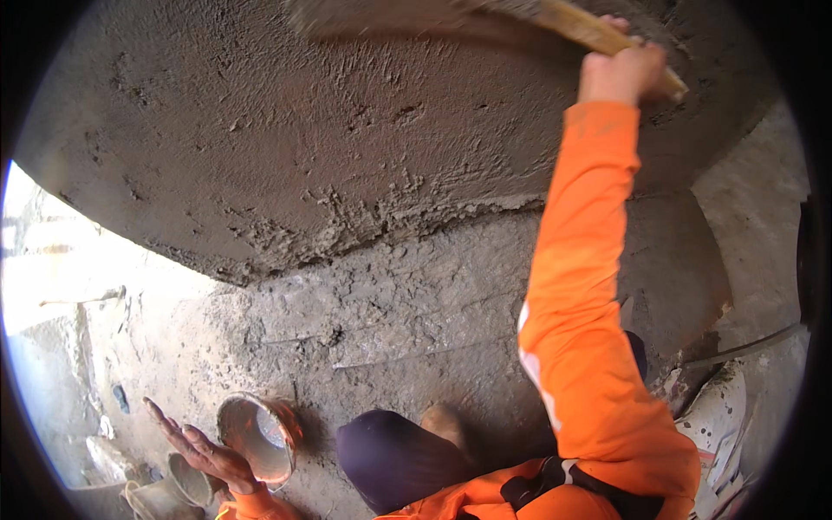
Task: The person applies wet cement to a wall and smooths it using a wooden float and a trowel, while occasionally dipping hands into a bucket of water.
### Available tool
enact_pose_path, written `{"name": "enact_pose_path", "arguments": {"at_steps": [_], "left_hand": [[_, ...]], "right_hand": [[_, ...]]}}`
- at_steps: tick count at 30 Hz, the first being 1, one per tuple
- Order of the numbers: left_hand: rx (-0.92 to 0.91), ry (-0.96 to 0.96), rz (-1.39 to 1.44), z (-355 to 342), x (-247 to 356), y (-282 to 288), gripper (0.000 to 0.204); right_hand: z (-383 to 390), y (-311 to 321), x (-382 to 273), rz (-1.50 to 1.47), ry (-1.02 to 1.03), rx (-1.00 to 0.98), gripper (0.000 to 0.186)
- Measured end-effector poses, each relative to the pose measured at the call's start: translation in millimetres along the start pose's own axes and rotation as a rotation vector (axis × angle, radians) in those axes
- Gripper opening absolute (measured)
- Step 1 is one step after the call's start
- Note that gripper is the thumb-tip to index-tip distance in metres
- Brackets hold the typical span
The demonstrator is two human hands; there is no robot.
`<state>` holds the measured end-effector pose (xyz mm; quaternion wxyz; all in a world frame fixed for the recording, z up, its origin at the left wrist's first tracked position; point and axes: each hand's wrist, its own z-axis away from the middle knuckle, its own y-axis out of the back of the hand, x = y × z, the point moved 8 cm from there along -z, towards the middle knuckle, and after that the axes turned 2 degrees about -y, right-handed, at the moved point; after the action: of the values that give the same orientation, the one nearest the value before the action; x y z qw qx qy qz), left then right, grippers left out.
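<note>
My right hand (626, 71) reaches up to the top of the view, fingers wrapped round a long wooden bar (572, 22). Pale at the grip, the bar turns grey and blurred toward its left end, so its exact kind is unclear. It lies over or against a wall of wet grey mortar (303, 130); contact cannot be made out. Low on the left, my left hand (206, 452) is open and holds nothing, its fingers stretched out. Right beside it stands a mortar-smeared bucket (260, 438) with an orange-red outer side.
Rough mortar crumbs cover the ledge or floor (399, 303) under the wall's ragged lower edge. More dirty buckets (160, 498) stand at the lower left. My knee (394, 459) is at bottom centre. Spattered pale sheets (718, 425) lie at the lower right. Bright light washes out the left side.
</note>
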<state>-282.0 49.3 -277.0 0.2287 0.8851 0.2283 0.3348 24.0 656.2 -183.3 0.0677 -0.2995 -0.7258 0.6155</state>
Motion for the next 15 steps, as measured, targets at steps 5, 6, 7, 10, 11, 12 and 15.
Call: {"name": "enact_pose_path", "arguments": {"at_steps": [5,6,7,10,11,12,15], "left_hand": [[0.070,0.044,0.227,-8,5,-27,0.055],[0.097,0.033,0.290,-9,10,-34,0.055],[0.118,0.032,0.343,-10,15,-46,0.055],[0.145,0.015,0.454,-20,28,-79,0.055],[0.135,0.016,0.454,-23,31,-85,0.055],[0.121,0.024,0.464,-21,35,-91,0.055],[0.112,0.048,0.378,-16,8,-69,0.053]], "right_hand": [[181,76,47,0.213,-0.096,0.165,0.049],[206,103,56,0.301,-0.080,0.190,0.054],[228,138,72,0.365,-0.146,0.212,0.057],[237,182,82,0.396,-0.258,0.291,0.059],[230,190,80,0.378,-0.287,0.315,0.059],[201,196,70,0.323,-0.279,0.385,0.056],[68,190,10,0.324,-0.161,0.432,0.041]]}}
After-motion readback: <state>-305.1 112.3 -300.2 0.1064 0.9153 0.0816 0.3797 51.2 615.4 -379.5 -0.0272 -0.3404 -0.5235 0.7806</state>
